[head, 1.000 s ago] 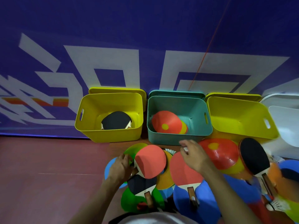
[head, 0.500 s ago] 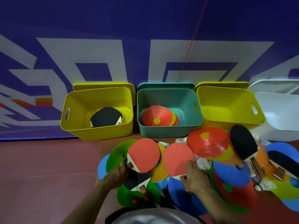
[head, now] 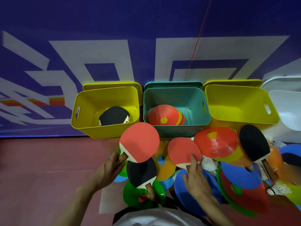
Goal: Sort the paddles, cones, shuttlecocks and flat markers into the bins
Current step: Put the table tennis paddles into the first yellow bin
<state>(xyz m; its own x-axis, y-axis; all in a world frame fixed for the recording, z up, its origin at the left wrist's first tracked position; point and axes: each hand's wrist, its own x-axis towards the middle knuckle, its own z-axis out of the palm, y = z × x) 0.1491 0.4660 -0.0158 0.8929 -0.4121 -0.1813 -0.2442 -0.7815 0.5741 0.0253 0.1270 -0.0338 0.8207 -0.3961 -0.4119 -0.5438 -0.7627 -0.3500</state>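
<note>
Red floor (head: 40,160) runs up to a purple wall banner (head: 146,30) with white block shapes, and four bins stand in a row along its foot. From the person's left these are a left yellow bin (head: 84,126) holding a black-faced paddle (head: 113,115), a teal bin (head: 175,132) holding stacked red and yellow cones (head: 163,116), a right yellow bin (head: 241,101), and a white bin (head: 288,111) only partly in view.

Nearer the person lies a heap of gear. The left hand (head: 108,171) grips the handle of a red paddle (head: 140,141), fingers curled round it, and holds it lifted just in front of the left yellow bin. Below it a second black paddle (head: 140,173) rests on a green flat marker (head: 130,194). The right hand (head: 195,178) pinches the base of another red paddle (head: 183,151) where blade meets handle, the index finger lying on the red face. A white shuttlecock (head: 209,164) sits just beside that hand. To the right, a red cone (head: 215,144) lies on a yellow one, a third black paddle (head: 253,142) leans across them, and blue flat markers (head: 239,173) spread below. Another shuttlecock (head: 279,190) lies at the far right, blurred.
</note>
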